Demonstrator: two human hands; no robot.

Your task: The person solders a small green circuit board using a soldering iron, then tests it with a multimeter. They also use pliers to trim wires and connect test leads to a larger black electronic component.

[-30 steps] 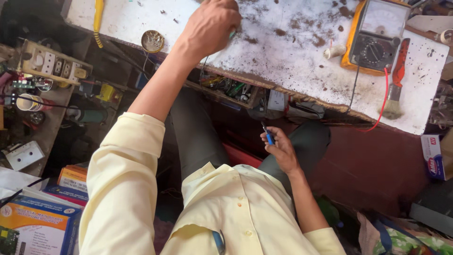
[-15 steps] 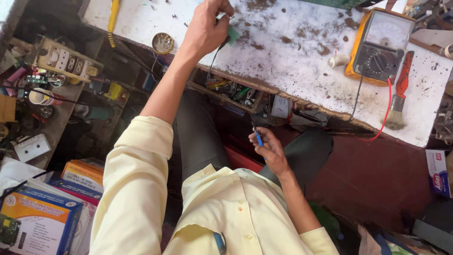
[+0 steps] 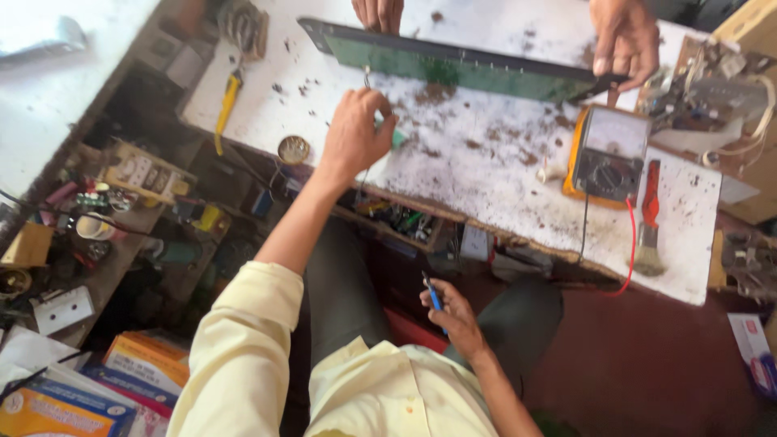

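The left hand (image 3: pixel 356 133) is reached out over the stained white workbench (image 3: pixel 486 174), fingers curled shut around a small green-tipped tool (image 3: pixel 398 139) whose end pokes out on the thumb side; what the tool is cannot be told. Just beyond this grip lies a long green circuit board (image 3: pixel 453 65), steadied at 2 places by another person's hands (image 3: pixel 623 36). To the left of the grip sits a small round tin (image 3: pixel 293 149), and farther left a yellow-handled tool (image 3: pixel 227 101). Well to its right rests a yellow multimeter (image 3: pixel 609 154) with a red-handled brush (image 3: pixel 647 214) beside it. The right hand (image 3: pixel 453 311) hangs low, near the lap, closed on a blue pen-like tool (image 3: pixel 433 298)
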